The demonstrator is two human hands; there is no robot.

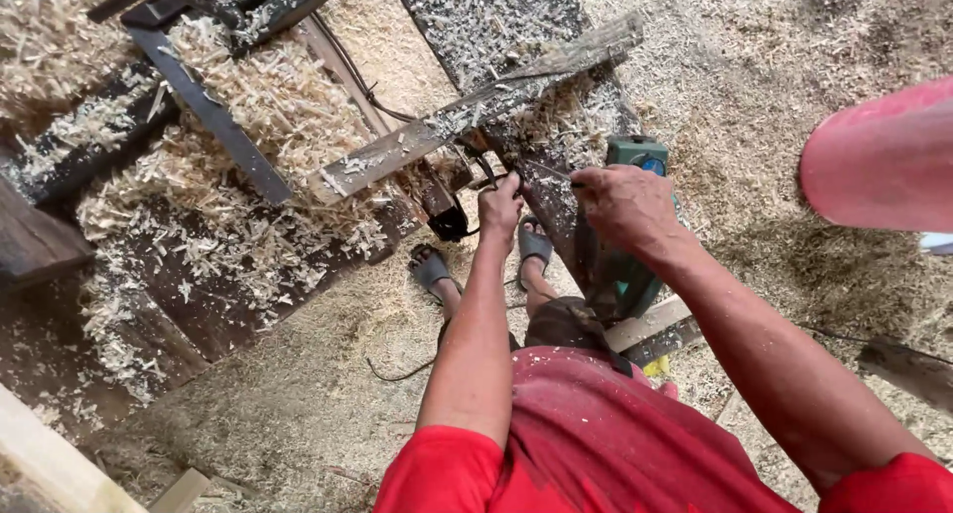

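I stand over a dark wooden plank (556,210) covered with shavings. My left hand (499,206) is closed around a thin dark cord or wire next to the plank's end. My right hand (623,207) pinches a thin dark pencil-like thing pointing left over the plank. A green power tool (628,275) sits just under my right hand. A weathered grey board (476,106) lies across, above both hands. My feet in grey sandals (432,270) show below.
Thick wood shavings (268,106) cover dark timbers and a black metal bar (213,116) at left. Sawdust spreads over the floor (774,96). A pink rounded object (884,160) juts in at right. Pale boards (60,463) lie at bottom left.
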